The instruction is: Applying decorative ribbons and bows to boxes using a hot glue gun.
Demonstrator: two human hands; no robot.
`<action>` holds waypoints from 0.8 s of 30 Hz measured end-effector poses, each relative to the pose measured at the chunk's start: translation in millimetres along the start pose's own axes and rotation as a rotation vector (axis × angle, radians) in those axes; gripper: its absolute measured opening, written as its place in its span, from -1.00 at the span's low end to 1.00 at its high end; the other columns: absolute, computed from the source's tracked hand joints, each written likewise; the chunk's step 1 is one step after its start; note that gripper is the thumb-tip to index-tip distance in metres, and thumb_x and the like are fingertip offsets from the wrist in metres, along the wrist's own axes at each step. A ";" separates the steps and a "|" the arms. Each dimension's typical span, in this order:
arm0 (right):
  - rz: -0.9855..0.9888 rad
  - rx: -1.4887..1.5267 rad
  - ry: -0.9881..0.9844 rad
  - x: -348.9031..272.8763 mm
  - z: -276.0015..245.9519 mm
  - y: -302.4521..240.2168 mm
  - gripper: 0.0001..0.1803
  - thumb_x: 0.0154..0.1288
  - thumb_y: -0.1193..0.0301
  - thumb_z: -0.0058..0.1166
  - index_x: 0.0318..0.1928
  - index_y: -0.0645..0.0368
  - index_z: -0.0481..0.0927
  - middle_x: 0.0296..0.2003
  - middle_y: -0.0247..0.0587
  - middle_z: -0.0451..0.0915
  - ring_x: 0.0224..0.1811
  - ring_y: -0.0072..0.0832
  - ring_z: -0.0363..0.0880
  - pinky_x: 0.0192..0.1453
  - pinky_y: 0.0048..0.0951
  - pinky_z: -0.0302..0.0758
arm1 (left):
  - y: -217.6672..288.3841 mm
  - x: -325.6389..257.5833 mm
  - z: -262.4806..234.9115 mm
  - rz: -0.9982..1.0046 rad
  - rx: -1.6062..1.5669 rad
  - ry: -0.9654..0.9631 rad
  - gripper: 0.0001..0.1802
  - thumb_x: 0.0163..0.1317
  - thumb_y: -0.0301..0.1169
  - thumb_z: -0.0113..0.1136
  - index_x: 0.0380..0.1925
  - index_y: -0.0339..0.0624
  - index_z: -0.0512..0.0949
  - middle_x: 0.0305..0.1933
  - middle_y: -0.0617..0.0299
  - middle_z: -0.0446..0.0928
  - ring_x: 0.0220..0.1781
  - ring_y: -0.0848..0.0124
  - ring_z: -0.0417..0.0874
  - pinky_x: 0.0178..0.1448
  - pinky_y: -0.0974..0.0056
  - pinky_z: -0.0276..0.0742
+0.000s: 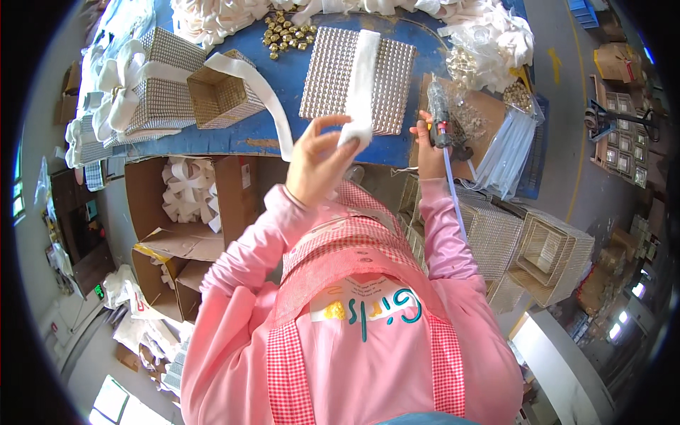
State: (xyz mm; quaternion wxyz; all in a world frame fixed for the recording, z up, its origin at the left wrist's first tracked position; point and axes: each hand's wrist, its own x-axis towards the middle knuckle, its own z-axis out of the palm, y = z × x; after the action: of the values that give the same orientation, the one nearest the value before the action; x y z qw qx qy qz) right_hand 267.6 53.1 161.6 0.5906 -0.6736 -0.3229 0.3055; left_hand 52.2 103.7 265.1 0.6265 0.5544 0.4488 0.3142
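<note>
A white fabric ribbon (363, 78) runs down over a beaded box (326, 78) that lies on the blue table. My left hand (315, 163) pinches the ribbon's near end, curled over at the box's front edge. In my right hand (431, 157) is a glue gun (440, 110), just right of the box, its front pointing away from me. Fingers partly cover the gun's grip. From its rear a long pale glue stick (452, 188) trails down over my right sleeve. A brown board (489, 113) with dried glue scraps lies under and beside the gun.
Small gold bells (287, 34) are heaped behind the box. Left of it stand an open beaded box (221, 95) with a ribbon strip and boxes with white bows (120, 74). Spare glue sticks (499, 159) lie at right. Below the table are cardboard cartons (173, 241) and stacked baskets (545, 255).
</note>
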 end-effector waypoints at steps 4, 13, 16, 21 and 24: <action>-0.202 -0.379 0.088 -3.9 13.0 8.5 -0.73 0.16 0.35 0.17 -0.21 0.24 0.48 -0.25 -0.26 0.56 -0.45 -0.58 0.48 -0.34 -0.56 0.41 | -32.7 -25.8 20.6 -0.175 -0.296 0.138 -0.84 0.15 -0.47 0.18 -0.42 -0.41 0.55 -0.15 0.21 0.38 -0.22 0.57 0.46 -0.22 0.47 0.38; -0.071 -0.188 0.144 1.9 30.7 26.6 -0.62 -0.03 0.29 0.32 -0.30 0.23 0.46 -0.47 -0.25 0.58 -0.49 -0.48 0.55 -0.39 -0.46 0.43 | -139.2 -17.6 12.3 -0.137 0.255 0.258 -0.74 0.05 -0.35 0.24 -0.41 -0.39 0.57 -0.25 0.15 0.44 -0.27 0.39 0.49 -0.21 0.37 0.40; -0.047 -0.144 0.124 1.1 33.0 16.9 -0.63 -0.01 0.32 0.32 -0.29 0.23 0.43 -0.49 -0.24 0.58 -0.52 -0.50 0.55 -0.41 -0.49 0.44 | -165.8 1.4 11.4 -0.154 0.339 0.264 -0.70 0.04 -0.33 0.27 -0.37 -0.41 0.56 -0.22 0.15 0.48 -0.27 0.44 0.53 -0.23 0.41 0.42; -0.071 -0.276 0.103 -0.7 34.2 10.2 -0.66 0.01 0.35 0.30 -0.29 0.22 0.43 -0.50 -0.23 0.58 -0.51 -0.52 0.54 -0.41 -0.51 0.44 | -195.2 40.3 8.4 -0.226 0.275 0.101 -0.69 0.01 -0.23 0.28 -0.42 -0.31 0.61 -0.09 0.09 0.50 -0.15 0.30 0.56 -0.10 0.32 0.42; -0.024 -0.257 0.086 -3.3 33.7 0.9 -0.66 0.04 0.36 0.28 -0.26 0.22 0.43 -0.42 -0.25 0.55 -0.48 -0.52 0.53 -0.36 -0.51 0.46 | -189.1 43.1 -1.0 -0.112 0.545 0.007 -0.71 0.01 -0.23 0.22 -0.31 -0.16 0.60 -0.12 0.10 0.54 -0.09 0.15 0.56 -0.01 0.21 0.43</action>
State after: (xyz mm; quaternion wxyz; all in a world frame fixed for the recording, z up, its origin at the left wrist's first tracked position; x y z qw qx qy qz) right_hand 238.9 70.5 156.9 0.5164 -0.7522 -0.3416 0.2255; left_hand 48.9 107.0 71.2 0.4694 0.6756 0.5488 0.1486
